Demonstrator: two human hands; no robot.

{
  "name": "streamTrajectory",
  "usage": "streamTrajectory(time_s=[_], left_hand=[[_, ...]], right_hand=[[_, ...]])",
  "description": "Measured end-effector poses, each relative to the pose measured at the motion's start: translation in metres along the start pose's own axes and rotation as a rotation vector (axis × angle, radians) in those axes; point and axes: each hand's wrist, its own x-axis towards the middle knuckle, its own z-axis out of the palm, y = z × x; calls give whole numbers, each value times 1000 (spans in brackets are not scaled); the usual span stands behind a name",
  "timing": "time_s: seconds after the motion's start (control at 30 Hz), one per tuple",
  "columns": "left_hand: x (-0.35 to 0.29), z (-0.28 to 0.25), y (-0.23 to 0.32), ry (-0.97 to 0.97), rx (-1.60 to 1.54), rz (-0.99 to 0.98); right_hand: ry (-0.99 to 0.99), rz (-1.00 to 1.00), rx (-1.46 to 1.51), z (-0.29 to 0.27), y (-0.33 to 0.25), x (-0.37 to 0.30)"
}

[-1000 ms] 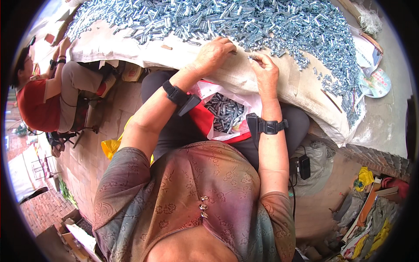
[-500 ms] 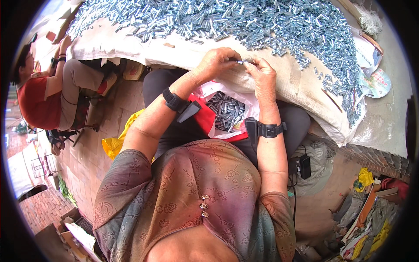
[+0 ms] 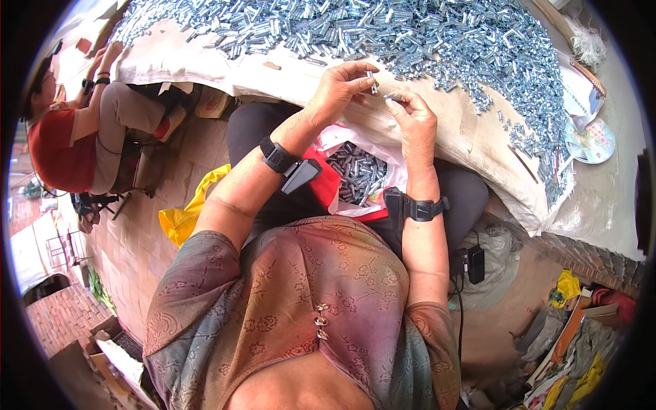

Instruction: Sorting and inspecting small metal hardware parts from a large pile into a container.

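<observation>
My left hand [image 3: 337, 90] pinches a short silvery metal tube piece [image 3: 372, 83] between thumb and fingers, holding it upright above the near edge of the cloth-covered table. Close beside it on the right, my right hand [image 3: 417, 124] has thumb and forefinger closed on a small shiny metal piece [image 3: 390, 100], mostly covered by the fingertips. The two pieces are apart. Below the hands, on my lap, sits a red bag with a white plastic lining [image 3: 395, 172], holding many dark grey metal tube pieces [image 3: 359, 176]. A wide heap of bluish, shiny metal pieces [image 3: 328, 31] lies beyond my hands.
Pale cloth [image 3: 465, 140] hangs over the table's near edge. A round fan [image 3: 591, 142] lies at the right. Another person in a red top [image 3: 63, 156] sits at the left. A yellow bag [image 3: 179, 222] is beside my left arm; piled scraps [image 3: 577, 355] lie lower right.
My hands, close together before at the metal pieces, have moved apart. The left hand has turned and raised its piece upright; the right has shifted slightly right.
</observation>
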Motion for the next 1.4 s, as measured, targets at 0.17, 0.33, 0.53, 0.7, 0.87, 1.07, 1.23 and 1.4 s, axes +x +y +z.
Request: streamTrajectory(time_s=[0.17, 0.33, 0.53, 0.7, 0.87, 1.07, 1.23, 1.4], left_hand=[[-1, -3, -4, 26, -154, -74], [-2, -2, -6, -10, -220, -83], [-4, -1, -7, -33, -254, -75], [-5, 4, -6, -41, -191, -34], [-5, 16, -17, 19, 818, 392], [-6, 27, -17, -55, 1184, 533], [-12, 29, -14, 3, 858, 509], [15, -6, -3, 220, 805, 462]], right_hand=[[-14, -25, 9, 4, 2, -1], [-15, -33, 23, 5, 1, -3], [3, -28, 30, 6, -1, -5], [41, -145, -188, 4, 3, -3], [-36, -200, -609, -5, 16, 3], [-58, -222, -812, -16, 1, 6], [91, -306, -924, -25, 12, 24], [94, -456, -1095, -14, 13, 47]])
